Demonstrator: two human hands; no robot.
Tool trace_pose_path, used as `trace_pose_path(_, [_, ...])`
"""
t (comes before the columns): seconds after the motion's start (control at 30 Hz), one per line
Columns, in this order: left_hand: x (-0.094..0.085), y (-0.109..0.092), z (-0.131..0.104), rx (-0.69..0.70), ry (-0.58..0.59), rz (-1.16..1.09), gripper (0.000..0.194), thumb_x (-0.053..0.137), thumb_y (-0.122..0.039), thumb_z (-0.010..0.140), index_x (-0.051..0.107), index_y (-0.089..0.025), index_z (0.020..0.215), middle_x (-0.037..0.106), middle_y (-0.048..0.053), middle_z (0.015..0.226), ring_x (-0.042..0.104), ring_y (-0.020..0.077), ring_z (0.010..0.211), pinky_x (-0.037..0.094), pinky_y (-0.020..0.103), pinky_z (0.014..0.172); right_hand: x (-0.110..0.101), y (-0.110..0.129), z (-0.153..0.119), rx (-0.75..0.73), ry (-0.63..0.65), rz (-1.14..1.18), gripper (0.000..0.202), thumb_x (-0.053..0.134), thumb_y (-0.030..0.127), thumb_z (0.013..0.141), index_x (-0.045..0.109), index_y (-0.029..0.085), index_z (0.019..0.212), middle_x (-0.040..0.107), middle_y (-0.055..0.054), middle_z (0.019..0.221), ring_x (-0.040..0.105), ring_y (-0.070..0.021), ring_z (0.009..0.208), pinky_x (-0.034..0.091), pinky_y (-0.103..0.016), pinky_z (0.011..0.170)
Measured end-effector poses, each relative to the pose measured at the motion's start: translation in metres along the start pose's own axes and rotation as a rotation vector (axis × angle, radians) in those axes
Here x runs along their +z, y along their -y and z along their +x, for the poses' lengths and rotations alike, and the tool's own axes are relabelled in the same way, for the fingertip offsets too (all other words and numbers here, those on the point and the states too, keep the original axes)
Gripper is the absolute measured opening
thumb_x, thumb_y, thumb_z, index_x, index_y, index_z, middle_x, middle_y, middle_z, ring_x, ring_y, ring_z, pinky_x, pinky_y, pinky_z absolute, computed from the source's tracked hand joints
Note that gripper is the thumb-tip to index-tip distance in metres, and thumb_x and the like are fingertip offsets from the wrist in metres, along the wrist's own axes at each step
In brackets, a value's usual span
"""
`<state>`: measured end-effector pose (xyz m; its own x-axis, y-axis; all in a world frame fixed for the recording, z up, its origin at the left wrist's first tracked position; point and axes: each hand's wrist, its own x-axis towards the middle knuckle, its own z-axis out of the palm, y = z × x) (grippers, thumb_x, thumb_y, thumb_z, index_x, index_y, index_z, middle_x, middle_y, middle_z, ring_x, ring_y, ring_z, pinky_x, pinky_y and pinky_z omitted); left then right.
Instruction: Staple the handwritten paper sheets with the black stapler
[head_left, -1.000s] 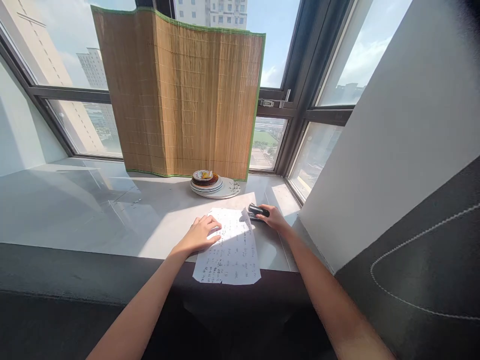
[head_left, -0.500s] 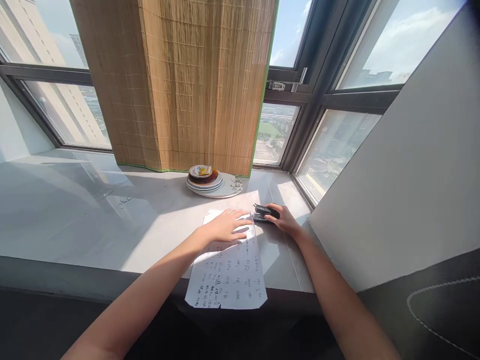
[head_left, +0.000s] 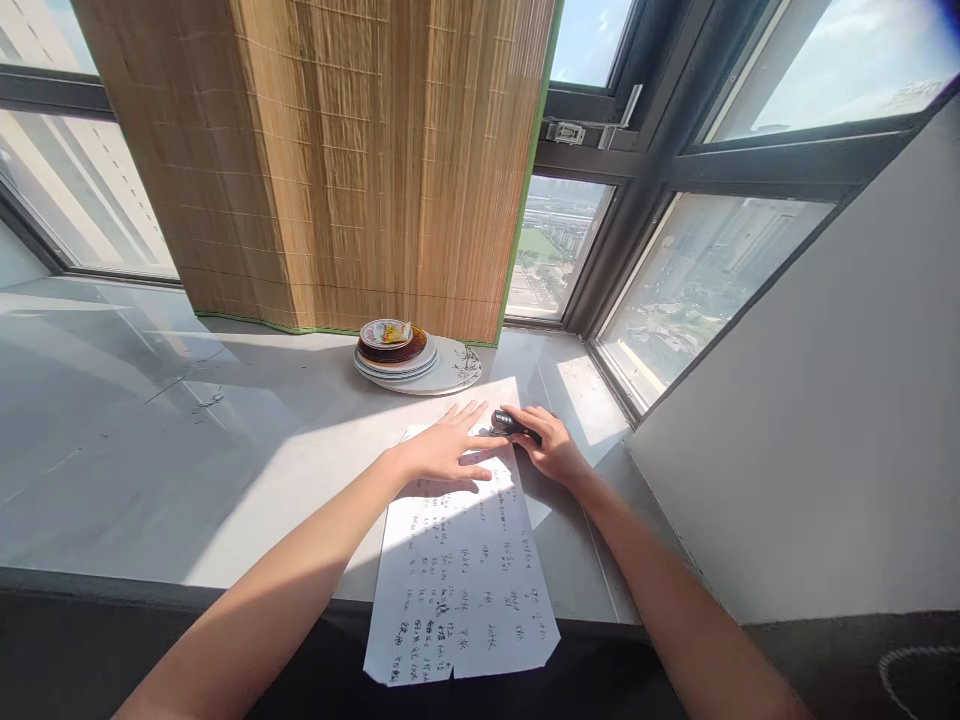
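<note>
White paper with handwriting (head_left: pixel 465 570) lies on the pale sill, its near end hanging over the front edge. My left hand (head_left: pixel 446 448) rests on the paper's upper part with fingers spread, holding nothing. At the paper's far right corner is a black stapler (head_left: pixel 506 423), and my right hand (head_left: pixel 551 447) is wrapped round its right end. The stapler's left end is close to my left fingertips. Whether the paper's corner lies between its jaws cannot be made out.
Stacked plates (head_left: pixel 397 362) with a small yellow packet (head_left: pixel 394 333) on top stand behind my hands. A bamboo blind (head_left: pixel 360 180) hangs behind them. On the right are a window frame and a white wall (head_left: pixel 810 400).
My right hand has brought the stapler left and over the paper's far right corner. The view has moved closer, so the paper looks larger and lower.
</note>
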<state>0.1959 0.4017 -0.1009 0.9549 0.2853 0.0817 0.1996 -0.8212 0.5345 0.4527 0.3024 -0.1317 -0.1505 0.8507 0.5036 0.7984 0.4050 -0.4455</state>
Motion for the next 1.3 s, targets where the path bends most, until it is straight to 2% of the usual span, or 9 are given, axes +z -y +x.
trace_pose_path(0.1, [-0.013, 0.015, -0.012, 0.011, 0.052, -0.057, 0.064, 0.077, -0.062, 0.089, 0.062, -0.048, 0.149, 0.031, -0.003, 0.176, 0.016, 0.034, 0.166, 0.009, 0.059, 0.135, 0.001, 0.003, -0.002, -0.002, 0.001, -0.064, 0.05, 0.05, 0.02, 0.103, 0.06, 0.032, 0.151, 0.07, -0.008, 0.107, 0.064, -0.0269, 0.1, 0.055, -0.044, 0.093])
trace_pose_path(0.2, [-0.012, 0.024, -0.018, 0.01, 0.111, -0.064, 0.064, 0.078, -0.063, 0.088, 0.063, -0.048, 0.148, 0.03, -0.003, 0.176, 0.018, 0.0364, 0.165, 0.001, 0.061, 0.134, 0.004, 0.007, -0.002, 0.012, -0.006, -0.136, 0.054, 0.049, 0.02, 0.104, 0.055, 0.033, 0.156, 0.07, -0.008, 0.122, 0.065, -0.028, 0.108, 0.052, -0.045, 0.098])
trace_pose_path(0.4, [-0.005, 0.019, -0.013, -0.011, 0.189, 0.001, 0.061, 0.067, -0.062, 0.095, 0.058, -0.046, 0.154, 0.021, -0.002, 0.178, 0.003, 0.0336, 0.167, -0.013, 0.063, 0.13, 0.011, 0.02, 0.002, 0.038, 0.053, -0.189, 0.051, 0.044, 0.022, 0.109, 0.054, 0.036, 0.157, 0.071, -0.008, 0.122, 0.062, -0.0273, 0.104, 0.046, -0.044, 0.094])
trace_pose_path(0.63, [-0.006, 0.016, -0.012, -0.026, 0.182, -0.017, 0.063, 0.068, -0.064, 0.093, 0.059, -0.045, 0.153, 0.034, 0.001, 0.175, 0.002, 0.0318, 0.168, -0.017, 0.063, 0.128, 0.017, 0.022, 0.003, 0.054, 0.037, -0.237, 0.056, 0.045, 0.019, 0.107, 0.052, 0.039, 0.158, 0.07, -0.008, 0.123, 0.058, -0.0268, 0.101, 0.041, -0.045, 0.095])
trace_pose_path(0.87, [-0.006, 0.015, -0.012, 0.003, 0.144, -0.043, 0.06, 0.072, -0.059, 0.093, 0.063, -0.043, 0.15, 0.038, 0.005, 0.173, 0.008, 0.0379, 0.167, -0.013, 0.069, 0.127, 0.017, 0.025, 0.004, 0.055, 0.052, -0.268, 0.058, 0.045, 0.018, 0.107, 0.051, 0.041, 0.159, 0.07, -0.008, 0.122, 0.059, -0.0271, 0.101, 0.039, -0.046, 0.095])
trace_pose_path(1.03, [-0.012, 0.01, -0.013, -0.008, 0.269, 0.093, 0.065, 0.058, -0.068, 0.1, 0.049, -0.045, 0.16, 0.02, 0.005, 0.18, -0.006, 0.0361, 0.167, -0.012, 0.071, 0.127, 0.015, 0.024, 0.005, 0.079, 0.029, -0.255, 0.052, 0.045, 0.02, 0.108, 0.055, 0.038, 0.156, 0.07, -0.006, 0.119, 0.059, -0.0253, 0.101, 0.042, -0.043, 0.094])
trace_pose_path(1.17, [-0.015, 0.007, -0.013, -0.019, 0.292, 0.131, 0.065, 0.054, -0.071, 0.1, 0.046, -0.05, 0.161, 0.018, 0.001, 0.18, -0.005, 0.0364, 0.167, -0.011, 0.071, 0.127, 0.015, 0.024, 0.005, 0.085, 0.016, -0.238, 0.049, 0.044, 0.02, 0.108, 0.058, 0.036, 0.153, 0.071, -0.006, 0.119, 0.059, -0.0255, 0.101, 0.042, -0.042, 0.093])
trace_pose_path(1.3, [-0.016, 0.004, -0.012, -0.019, 0.285, 0.124, 0.064, 0.056, -0.069, 0.1, 0.048, -0.049, 0.16, 0.021, 0.002, 0.18, -0.004, 0.0363, 0.167, -0.01, 0.072, 0.127, 0.016, 0.024, 0.004, 0.08, 0.035, -0.257, 0.05, 0.044, 0.022, 0.109, 0.056, 0.037, 0.155, 0.071, -0.006, 0.121, 0.059, -0.0261, 0.102, 0.041, -0.042, 0.092])
